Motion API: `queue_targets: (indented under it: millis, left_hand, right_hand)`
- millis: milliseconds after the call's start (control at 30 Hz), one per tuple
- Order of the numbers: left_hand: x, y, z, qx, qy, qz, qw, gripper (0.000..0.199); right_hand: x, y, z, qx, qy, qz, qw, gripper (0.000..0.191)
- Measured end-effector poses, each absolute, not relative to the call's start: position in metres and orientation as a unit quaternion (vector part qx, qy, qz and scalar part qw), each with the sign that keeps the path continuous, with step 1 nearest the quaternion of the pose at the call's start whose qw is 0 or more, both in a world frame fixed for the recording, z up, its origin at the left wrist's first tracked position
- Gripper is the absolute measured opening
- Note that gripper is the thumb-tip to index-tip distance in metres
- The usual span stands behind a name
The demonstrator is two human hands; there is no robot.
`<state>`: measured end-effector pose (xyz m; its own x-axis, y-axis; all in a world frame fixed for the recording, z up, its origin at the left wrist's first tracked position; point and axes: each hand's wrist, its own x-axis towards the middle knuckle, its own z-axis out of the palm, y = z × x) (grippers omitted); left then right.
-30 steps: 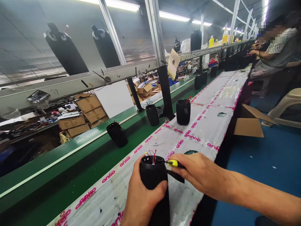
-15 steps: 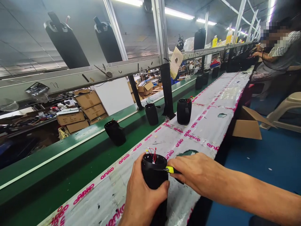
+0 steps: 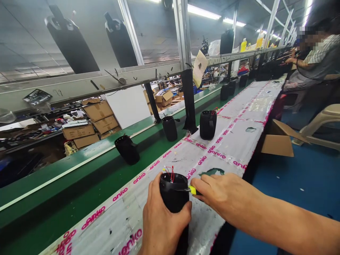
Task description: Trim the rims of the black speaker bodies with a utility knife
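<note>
left hand: the left hand (image 3: 162, 219) is wrapped round the upper part of a black tube (image 3: 174, 202), thumb on the near right side.
right hand: the right hand (image 3: 220, 191) is closed round a knife (image 3: 193, 190) with a yellow and dark handle.
blade: the blade (image 3: 183, 190) has moved from over the opening to the outside, where it lies across the tube just below the rim (image 3: 170, 186); whether it bites in is too small to tell.
meaning: the contact is now at the outer wall, seemingly away from the wires (image 3: 172, 175), and near enough to the left thumb to need care.
tube: upright or nearly so, open end up, at the near part of the white sheet (image 3: 119, 212) with pink print; its base is out of view.
wires: thin red and light-tipped ones stick up from the opening.
other tubes: one stands farther along the sheet (image 3: 208, 125); two nearer ones, (image 3: 126, 150) and (image 3: 170, 129), are on the green belt (image 3: 101, 177).
co-worker: a person (image 3: 313, 67) sits far along on the right.
</note>
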<state>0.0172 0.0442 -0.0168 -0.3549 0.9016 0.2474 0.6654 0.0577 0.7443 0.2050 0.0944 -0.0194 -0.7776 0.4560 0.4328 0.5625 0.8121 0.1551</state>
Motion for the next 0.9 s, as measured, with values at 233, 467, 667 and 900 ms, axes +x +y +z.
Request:
queue_targets:
  millis: [233,467,667,900]
  left_hand:
    - [0.014,0.046,-0.019,0.549,0.714,0.413,0.135,0.074]
    - [0.013,0.044,-0.016,0.559,0.709,0.406,0.138,0.071]
    - [0.014,0.044,-0.011,0.559,0.710,0.406,0.138,0.064]
    - [0.018,0.043,-0.008,0.567,0.713,0.390,0.133,0.064]
  right_hand:
    - [0.200,0.088,-0.018,-0.302,-0.928,-0.139,0.169,0.031]
    - [0.201,0.091,-0.008,-0.282,-0.930,-0.155,0.176,0.017]
    - [0.198,0.089,-0.010,-0.294,-0.926,-0.151,0.184,0.014]
    - [0.203,0.085,-0.003,-0.306,-0.928,-0.162,0.136,0.034]
